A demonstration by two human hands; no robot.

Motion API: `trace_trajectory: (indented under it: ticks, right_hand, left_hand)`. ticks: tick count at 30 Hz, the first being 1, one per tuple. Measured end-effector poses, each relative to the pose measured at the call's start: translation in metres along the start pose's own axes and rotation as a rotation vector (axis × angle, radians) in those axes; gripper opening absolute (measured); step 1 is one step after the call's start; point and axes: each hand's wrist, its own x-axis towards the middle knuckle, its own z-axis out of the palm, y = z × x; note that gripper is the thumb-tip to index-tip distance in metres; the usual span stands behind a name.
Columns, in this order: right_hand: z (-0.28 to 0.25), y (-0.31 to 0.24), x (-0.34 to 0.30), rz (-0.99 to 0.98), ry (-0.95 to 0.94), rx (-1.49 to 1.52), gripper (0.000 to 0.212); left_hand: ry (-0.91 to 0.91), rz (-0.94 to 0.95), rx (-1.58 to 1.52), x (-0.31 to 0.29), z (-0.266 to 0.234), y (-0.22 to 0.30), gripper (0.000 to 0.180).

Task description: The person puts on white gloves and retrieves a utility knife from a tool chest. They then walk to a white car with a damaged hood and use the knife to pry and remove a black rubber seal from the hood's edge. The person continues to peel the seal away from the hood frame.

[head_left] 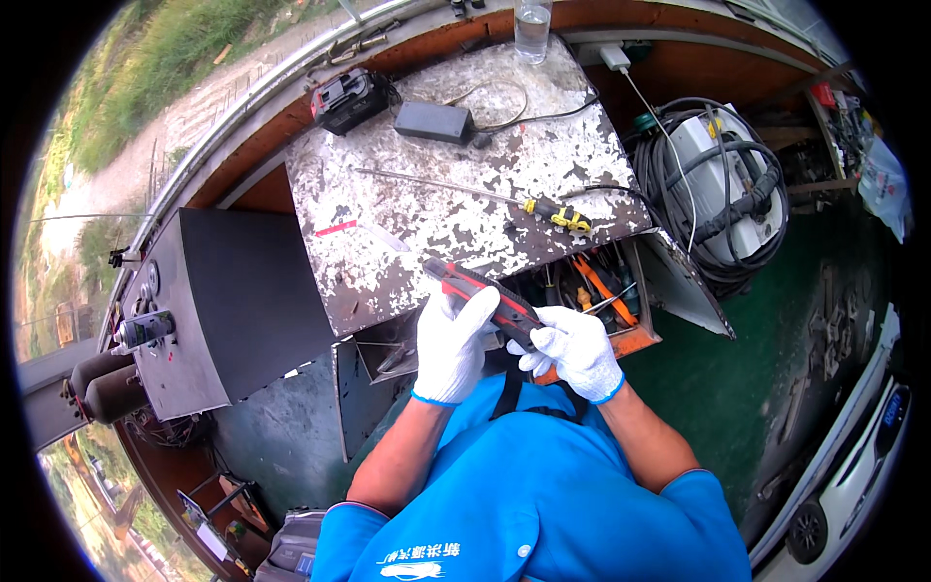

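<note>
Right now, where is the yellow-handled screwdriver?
The yellow-handled screwdriver lies on the worn metal tabletop, toward its right edge, just above the open toolbox and up and right of both gloved hands.

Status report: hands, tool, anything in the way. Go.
Both hands gloved: left hand and right hand shut on the red-and-black tool. Held over the worn metal worktop edge. Open toolbox just beyond; nothing blocking.
</note>
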Motion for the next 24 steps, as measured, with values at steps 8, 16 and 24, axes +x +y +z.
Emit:
trace_trajectory:
  ticks: [8, 16, 24]
  right_hand:
    - [0.003, -0.003, -0.015, -0.003, -0.207, 0.200, 0.073]
    - [0.009, -0.006, -0.027, 0.002, -0.166, 0.136, 0.066]
    - [0.009, -0.008, -0.021, 0.026, -0.153, 0.063, 0.062]
  left_hand:
    - [-0.425, -0.105, 0.039, 0.007, -0.025, 0.038, 0.075]
    - [-0.483, -0.038, 0.084, -0.007, -0.022, 0.032, 0.062]
    - [-0.497, -0.057, 0.096, -0.011, -0.019, 0.036, 0.064]
